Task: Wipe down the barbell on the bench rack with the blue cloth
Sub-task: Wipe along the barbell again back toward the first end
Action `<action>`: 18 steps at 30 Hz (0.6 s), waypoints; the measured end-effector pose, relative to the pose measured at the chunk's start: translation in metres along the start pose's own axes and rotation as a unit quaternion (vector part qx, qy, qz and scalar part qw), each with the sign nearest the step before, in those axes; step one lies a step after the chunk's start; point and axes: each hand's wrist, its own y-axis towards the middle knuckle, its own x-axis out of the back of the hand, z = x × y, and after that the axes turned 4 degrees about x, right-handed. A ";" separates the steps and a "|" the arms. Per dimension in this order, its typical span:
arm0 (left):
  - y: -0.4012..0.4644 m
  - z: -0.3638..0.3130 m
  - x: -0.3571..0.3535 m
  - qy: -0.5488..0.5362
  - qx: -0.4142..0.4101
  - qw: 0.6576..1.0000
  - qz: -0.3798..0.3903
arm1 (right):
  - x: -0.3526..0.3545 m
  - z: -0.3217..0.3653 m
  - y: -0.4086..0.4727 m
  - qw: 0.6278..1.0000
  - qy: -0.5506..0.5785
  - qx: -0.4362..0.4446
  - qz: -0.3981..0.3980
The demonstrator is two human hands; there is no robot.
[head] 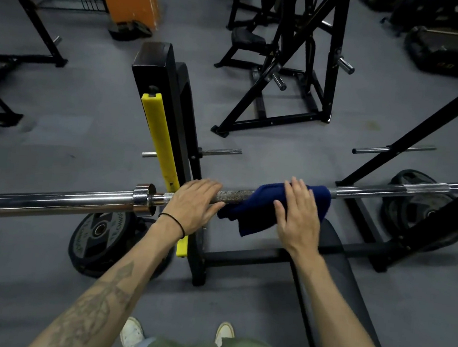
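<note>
blue cloth [272, 204] over barbell [55, 200], under flat right hand [298, 214]

Both bare forearms reaching forward, left hand [192, 204] flat with straight fingers, right hand [298, 217] spread palm-down, fingers extended
</note>
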 end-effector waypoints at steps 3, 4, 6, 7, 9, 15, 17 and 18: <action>0.002 -0.001 0.000 0.005 0.005 1.000 0.002 | -0.022 0.059 0.000 0.987 0.067 -0.137 -0.045; 0.001 -0.002 0.000 0.007 0.007 1.000 0.003 | -0.026 0.075 -0.002 0.990 0.083 -0.113 -0.026; 0.000 -0.001 0.000 0.004 0.006 1.000 0.013 | -0.023 0.075 -0.007 0.997 0.065 0.017 0.038; 0.000 -0.001 0.000 0.002 0.007 1.000 0.015 | -0.017 0.058 -0.006 0.995 0.040 0.080 0.053; -0.001 0.000 0.000 0.001 0.006 1.000 0.011 | -0.006 0.015 -0.001 0.992 -0.022 0.122 0.036; 0.000 0.000 -0.001 0.003 0.007 1.000 0.002 | -0.019 0.039 0.009 0.991 0.021 -0.132 -0.032; -0.001 0.000 0.000 0.000 0.007 1.000 -0.001 | -0.025 0.061 0.001 0.999 0.035 -0.036 0.013; 0.000 -0.001 0.001 -0.002 0.004 1.000 0.001 | -0.022 0.057 -0.003 0.998 0.020 0.031 0.043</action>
